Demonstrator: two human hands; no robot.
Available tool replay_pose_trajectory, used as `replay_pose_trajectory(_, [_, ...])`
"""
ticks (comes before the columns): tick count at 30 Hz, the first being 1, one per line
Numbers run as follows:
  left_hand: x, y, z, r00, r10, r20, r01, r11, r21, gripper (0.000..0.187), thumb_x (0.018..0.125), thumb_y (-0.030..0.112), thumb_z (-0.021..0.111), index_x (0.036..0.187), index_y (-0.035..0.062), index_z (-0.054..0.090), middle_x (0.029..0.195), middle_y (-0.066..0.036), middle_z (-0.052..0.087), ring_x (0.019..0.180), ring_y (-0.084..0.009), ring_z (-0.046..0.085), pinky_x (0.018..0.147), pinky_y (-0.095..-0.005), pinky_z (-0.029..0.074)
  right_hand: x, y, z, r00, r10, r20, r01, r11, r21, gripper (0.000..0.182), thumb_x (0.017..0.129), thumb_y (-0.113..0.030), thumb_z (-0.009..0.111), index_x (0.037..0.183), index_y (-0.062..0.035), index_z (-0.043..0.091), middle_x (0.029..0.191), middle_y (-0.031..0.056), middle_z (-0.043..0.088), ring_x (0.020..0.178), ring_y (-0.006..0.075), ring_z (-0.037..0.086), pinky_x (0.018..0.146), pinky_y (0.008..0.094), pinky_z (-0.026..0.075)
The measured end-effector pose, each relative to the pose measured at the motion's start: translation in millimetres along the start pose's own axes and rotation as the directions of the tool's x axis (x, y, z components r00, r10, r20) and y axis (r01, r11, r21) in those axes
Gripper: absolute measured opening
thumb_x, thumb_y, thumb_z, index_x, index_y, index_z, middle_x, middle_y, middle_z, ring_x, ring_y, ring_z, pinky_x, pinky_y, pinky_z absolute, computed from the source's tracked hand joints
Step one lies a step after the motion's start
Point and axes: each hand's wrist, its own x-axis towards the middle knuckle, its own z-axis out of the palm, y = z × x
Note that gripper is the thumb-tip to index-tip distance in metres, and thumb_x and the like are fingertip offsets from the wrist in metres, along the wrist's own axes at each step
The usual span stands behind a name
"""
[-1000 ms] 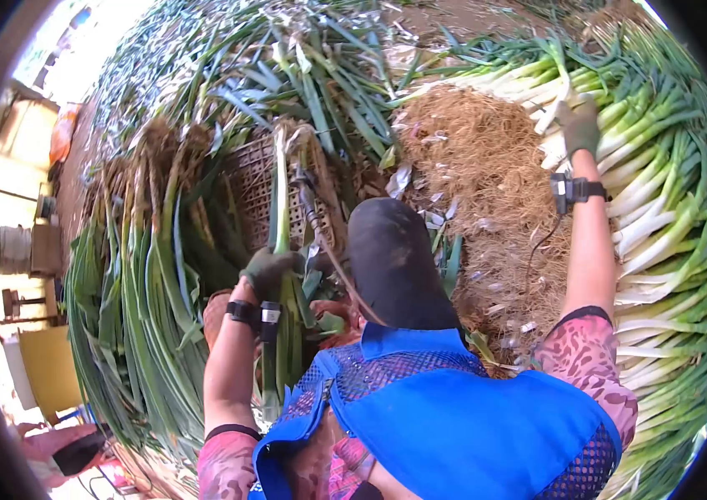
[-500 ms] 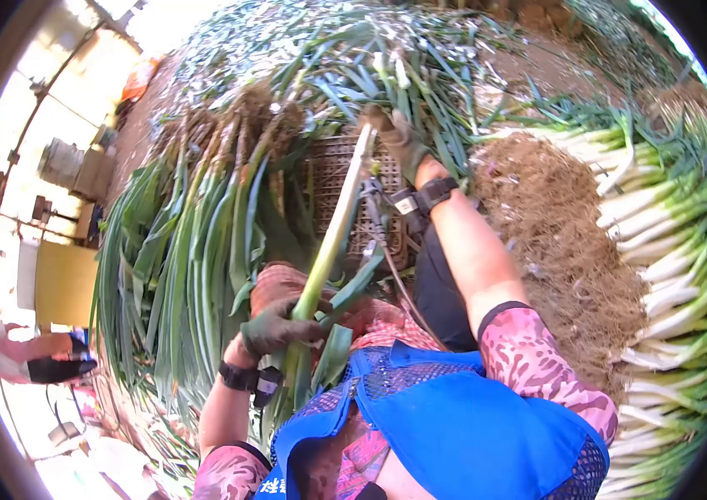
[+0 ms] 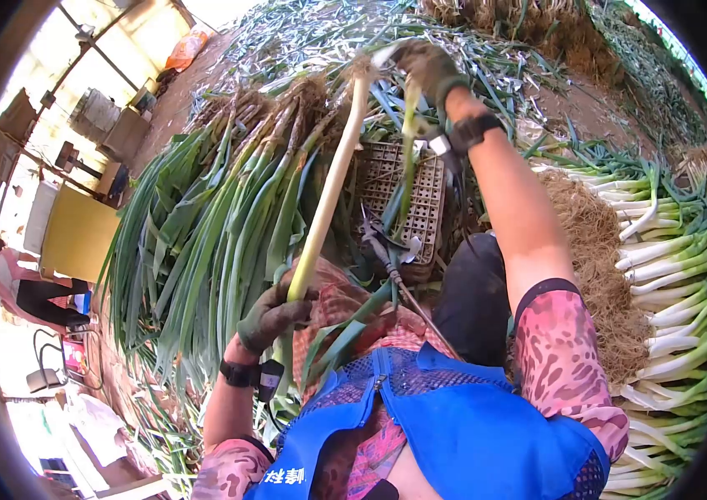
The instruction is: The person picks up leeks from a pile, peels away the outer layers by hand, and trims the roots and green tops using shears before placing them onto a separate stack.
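Observation:
My left hand (image 3: pixel 274 317), in a dark glove, is closed around the green part of a long leek (image 3: pixel 333 196). The leek slants upward from this hand, with its pale shank and rooty end at the top. My right hand (image 3: pixel 428 71), also gloved, is closed beside the root end. A strip of peeled leek leaf (image 3: pixel 409 125) hangs from its fingers, slightly blurred. Below, a spray nozzle with a hose (image 3: pixel 383 254) lies in front of a plastic crate (image 3: pixel 428 187).
Unpeeled leeks (image 3: pixel 212 200) lie heaped on the left, roots away from me. Cleaned leeks (image 3: pixel 662 250) line the right side, beside a mat of roots (image 3: pixel 599 275). Leaf scraps (image 3: pixel 328 33) cover the ground behind. Another person (image 3: pixel 32 287) is at the far left.
My right hand has moved up and right, now with a leaf strip hanging from it. The leek stands more upright, its root end higher. The view has shifted slightly.

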Motion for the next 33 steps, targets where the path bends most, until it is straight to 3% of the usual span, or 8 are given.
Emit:
replay_pose_trajectory(3, [-6.9, -2.7, -9.4, 0.994, -0.109, 0.025, 0.108, 0.994, 0.024, 0.036, 0.085, 0.017, 0.067, 0.117, 0.0020, 0.061, 0.090, -0.001, 0.063, 0.075, -0.0104, 0.062, 0.071, -0.0271, 0.053, 60.4, 33.6, -28.1, 0.851, -0.518, -0.080, 0.505, 0.768, 0.393, 0.010, 0.089, -0.008, 0.061, 0.093, -0.0075, 0.070, 0.087, 0.0056, 0.069, 0.074, 0.0155, 0.065, 0.068, 0.0277, 0.057])
replay_pose_trajectory(6, [-12.0, -2.5, -16.9, 0.998, -0.057, 0.001, 0.056, 0.995, -0.082, 0.038, 0.086, 0.020, 0.069, 0.118, 0.0003, 0.061, 0.096, -0.002, 0.063, 0.082, -0.0101, 0.060, 0.079, -0.0272, 0.053, 28.2, 1.0, -44.4, 0.923, 0.032, -0.383, 0.104, 0.938, 0.331, 0.007, 0.088, -0.007, 0.061, 0.090, -0.0040, 0.068, 0.077, 0.0020, 0.066, 0.060, 0.0152, 0.061, 0.053, 0.0277, 0.053])
replay_pose_trajectory(9, [-0.2, -3.7, -17.2, 0.996, -0.007, -0.087, 0.000, 0.997, -0.072, 0.036, 0.090, 0.023, 0.067, 0.120, 0.0037, 0.061, 0.095, -0.001, 0.063, 0.083, -0.0102, 0.061, 0.077, -0.0292, 0.055, -39.3, 31.1, -24.8, 0.939, -0.202, 0.280, 0.195, 0.979, 0.052, 0.014, 0.084, -0.007, 0.064, 0.098, -0.0035, 0.066, 0.086, 0.0047, 0.066, 0.073, 0.0180, 0.062, 0.061, 0.0309, 0.051])
replay_pose_trajectory(14, [32.8, 16.7, -19.9, 0.980, 0.133, -0.150, -0.135, 0.991, -0.004, 0.033, 0.094, 0.022, 0.063, 0.122, 0.0050, 0.059, 0.098, 0.001, 0.061, 0.081, -0.0082, 0.061, 0.072, -0.0264, 0.055, -255.4, 103.7, 70.3, -0.186, -0.672, 0.717, 0.419, 0.606, 0.676, 0.028, 0.083, -0.011, 0.067, 0.111, -0.0046, 0.066, 0.101, 0.0128, 0.069, 0.093, 0.0271, 0.065, 0.079, 0.0387, 0.052])
replay_pose_trajectory(21, [48.9, 13.4, -9.4, 0.993, 0.122, -0.009, -0.122, 0.993, 0.002, 0.037, 0.092, 0.024, 0.066, 0.122, 0.0046, 0.058, 0.095, 0.000, 0.063, 0.084, -0.0105, 0.062, 0.073, -0.0271, 0.055, -31.2, -12.8, 33.9, 0.710, -0.544, 0.447, 0.635, 0.222, -0.740, 0.052, 0.083, -0.016, 0.063, 0.133, -0.0101, 0.052, 0.124, 0.0209, 0.055, 0.103, 0.0349, 0.059, 0.084, 0.0427, 0.052])
replay_pose_trajectory(23, [61.1, -16.5, -14.0, 0.990, 0.127, 0.059, -0.129, 0.991, 0.029, 0.039, 0.091, 0.024, 0.068, 0.122, 0.0036, 0.057, 0.096, -0.001, 0.063, 0.086, -0.0110, 0.063, 0.077, -0.0292, 0.056, -10.3, -69.0, 8.0, 0.490, -0.833, 0.255, 0.475, 0.010, -0.880, 0.061, 0.082, -0.016, 0.064, 0.139, -0.0093, 0.047, 0.128, 0.0217, 0.051, 0.107, 0.0357, 0.056, 0.088, 0.0419, 0.051])
replay_pose_trajectory(27, [65.4, 3.8, 13.4, 0.981, 0.040, 0.189, -0.094, 0.953, 0.289, 0.042, 0.091, 0.029, 0.069, 0.122, 0.0032, 0.056, 0.098, -0.001, 0.063, 0.089, -0.0095, 0.061, 0.080, -0.0272, 0.053, -88.4, -96.1, 33.7, 0.550, -0.348, 0.759, 0.816, 0.029, -0.578, 0.069, 0.087, -0.017, 0.060, 0.150, -0.0164, 0.033, 0.139, 0.0167, 0.047, 0.110, 0.0278, 0.059, 0.080, 0.0363, 0.056])
replay_pose_trajectory(33, [102.2, 49.2, 52.1, 0.907, 0.141, 0.396, -0.343, 0.793, 0.503, 0.035, 0.092, 0.016, 0.066, 0.123, 0.0045, 0.055, 0.104, -0.004, 0.064, 0.095, -0.0120, 0.060, 0.083, -0.0283, 0.051, -177.0, -2.5, -12.7, 0.433, -0.185, 0.882, 0.896, 0.193, -0.399, 0.019, 0.074, -0.024, 0.072, 0.089, -0.0158, 0.064, 0.077, 0.0067, 0.067, 0.078, 0.0300, 0.068, 0.067, 0.0435, 0.054])
